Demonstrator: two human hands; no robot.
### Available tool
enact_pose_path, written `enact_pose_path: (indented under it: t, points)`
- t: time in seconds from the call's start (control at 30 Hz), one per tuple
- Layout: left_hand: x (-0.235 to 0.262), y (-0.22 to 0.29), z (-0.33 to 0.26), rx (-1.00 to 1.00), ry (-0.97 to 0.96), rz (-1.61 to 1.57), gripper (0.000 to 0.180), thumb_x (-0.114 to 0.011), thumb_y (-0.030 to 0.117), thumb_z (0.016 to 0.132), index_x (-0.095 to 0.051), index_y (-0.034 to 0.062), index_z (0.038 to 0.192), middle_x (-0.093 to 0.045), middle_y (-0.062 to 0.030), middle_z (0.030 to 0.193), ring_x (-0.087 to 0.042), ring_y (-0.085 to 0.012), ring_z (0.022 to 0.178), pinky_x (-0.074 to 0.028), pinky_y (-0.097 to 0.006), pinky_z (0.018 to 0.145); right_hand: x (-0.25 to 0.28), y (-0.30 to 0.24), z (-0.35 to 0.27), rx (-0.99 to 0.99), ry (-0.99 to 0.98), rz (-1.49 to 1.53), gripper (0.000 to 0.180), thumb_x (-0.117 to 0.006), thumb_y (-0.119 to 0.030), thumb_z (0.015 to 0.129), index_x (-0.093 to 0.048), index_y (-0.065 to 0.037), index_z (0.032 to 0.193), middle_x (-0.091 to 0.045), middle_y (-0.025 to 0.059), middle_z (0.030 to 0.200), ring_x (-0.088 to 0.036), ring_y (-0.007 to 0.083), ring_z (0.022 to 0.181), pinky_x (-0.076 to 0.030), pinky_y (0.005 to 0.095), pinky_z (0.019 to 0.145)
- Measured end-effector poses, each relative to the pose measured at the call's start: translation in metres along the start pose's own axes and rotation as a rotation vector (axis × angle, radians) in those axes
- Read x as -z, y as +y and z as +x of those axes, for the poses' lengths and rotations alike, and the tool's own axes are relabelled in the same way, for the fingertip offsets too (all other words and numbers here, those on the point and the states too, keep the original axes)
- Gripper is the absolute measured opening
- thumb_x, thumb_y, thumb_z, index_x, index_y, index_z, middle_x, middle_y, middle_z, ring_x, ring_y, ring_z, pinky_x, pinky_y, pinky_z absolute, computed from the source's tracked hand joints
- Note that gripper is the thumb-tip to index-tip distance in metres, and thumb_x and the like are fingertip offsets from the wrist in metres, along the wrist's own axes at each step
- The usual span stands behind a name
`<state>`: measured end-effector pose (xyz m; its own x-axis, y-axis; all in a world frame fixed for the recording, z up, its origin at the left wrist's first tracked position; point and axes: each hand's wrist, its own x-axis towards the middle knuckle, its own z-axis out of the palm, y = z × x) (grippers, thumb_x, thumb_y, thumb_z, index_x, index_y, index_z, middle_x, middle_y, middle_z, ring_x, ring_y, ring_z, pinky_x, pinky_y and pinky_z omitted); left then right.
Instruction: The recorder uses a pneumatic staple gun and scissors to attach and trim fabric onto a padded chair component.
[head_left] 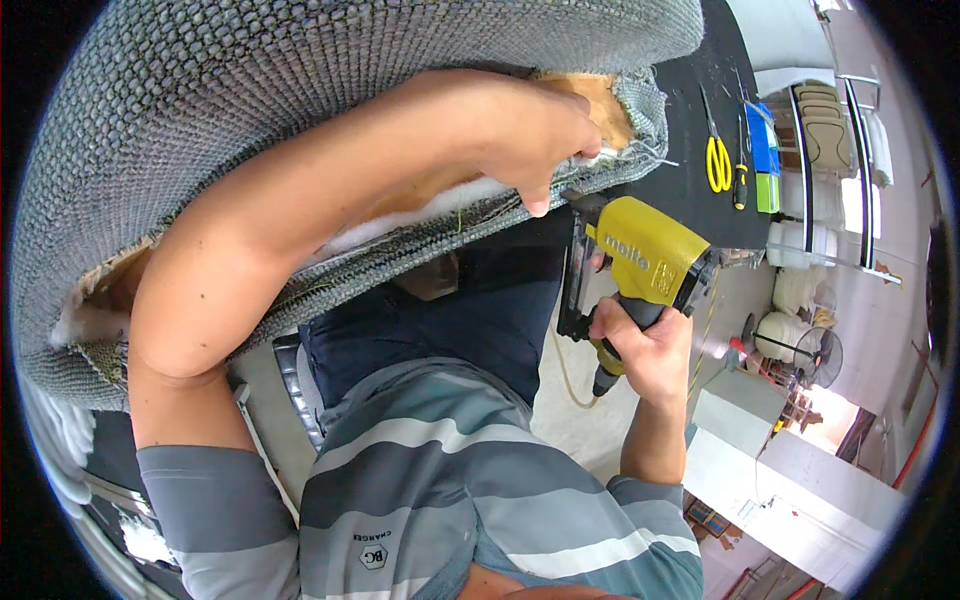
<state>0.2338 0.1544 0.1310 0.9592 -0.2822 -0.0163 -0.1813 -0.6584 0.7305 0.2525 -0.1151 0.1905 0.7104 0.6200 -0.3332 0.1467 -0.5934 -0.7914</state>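
Observation:
A large upholstered piece covered in grey woven fabric leans across the far left, its open side toward me. Bare wood and white padding show inside the opening. My left hand reaches across it, with fingers curled and thumb down on the fabric's folded edge. My right hand is wrapped round the handle of a yellow-and-black pneumatic staple gun. The gun's nose sits at the fabric edge, just right of my left thumb; whether it touches is unclear.
On the black tabletop at right lie yellow-handled scissors, a screwdriver and a blue-and-green box. An air hose hangs below the gun. Farther right stand a rack with cushions and a fan.

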Motion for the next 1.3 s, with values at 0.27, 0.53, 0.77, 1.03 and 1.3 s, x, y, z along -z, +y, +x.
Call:
enact_pose_path:
  t: [0.27,0.53,0.77,1.03,1.3]
  points:
    - [-0.005,-0.004,-0.001,-0.028,0.005,0.017,0.069,-0.089,0.007,0.066,-0.06,-0.0041,0.128,-0.062,-0.0192,0.121,-0.058,-0.0359,0.119,-0.046,-0.04,0.105,-0.005,-0.003,-0.003,0.0,-0.02,-0.008,0.038,-0.064,0.008,0.084,-0.062,0.004,0.121,-0.069,0.0077,0.098,-0.066,0.0131,0.076,-0.055,0.0288,0.067]
    - [-0.004,-0.011,-0.011,-0.053,0.036,0.022,0.069,-0.087,0.006,0.069,-0.058,-0.0038,0.131,-0.061,-0.0184,0.123,-0.06,-0.0349,0.114,-0.048,-0.041,0.101,-0.004,0.006,0.003,0.094,-0.035,-0.067,0.038,-0.068,0.003,0.083,-0.066,0.0,0.12,-0.07,0.0074,0.107,-0.065,0.0146,0.093,-0.053,0.0314,0.081]
    - [0.001,0.001,-0.011,-0.078,0.013,0.021,0.075,-0.085,0.005,0.072,-0.054,0.0013,0.14,-0.059,-0.0144,0.12,-0.061,-0.028,0.102,-0.052,-0.038,0.09,0.087,0.038,0.053,0.298,0.437,-0.484,0.049,-0.072,-0.009,0.084,-0.061,-0.001,0.131,-0.069,0.0157,0.121,-0.068,0.0278,0.109,-0.051,0.0356,0.095]
    - [0.002,0.015,-0.012,-0.074,-0.044,0.121,0.062,-0.079,0.007,0.082,-0.063,0.021,0.14,-0.053,-0.0084,0.127,-0.057,-0.0259,0.11,-0.048,-0.035,0.096,0.135,0.114,0.175,0.476,0.641,-0.845,0.052,-0.076,-0.02,0.086,-0.061,-0.005,0.133,-0.059,0.0145,0.14,-0.059,0.0339,0.125,-0.048,0.0421,0.104]
    - [-0.06,0.104,-0.065,0.055,0.551,0.529,0.039,-0.074,0.01,0.085,-0.068,0.0118,0.124,-0.06,-0.0117,0.13,-0.058,-0.0317,0.119,-0.048,-0.042,0.1,0.014,0.066,0.105,0.089,-0.12,0.199,0.046,-0.06,-0.045,0.102,-0.067,0.0,0.1,-0.065,0.0051,0.071,-0.061,0.011,0.052,-0.045,0.0241,0.048]
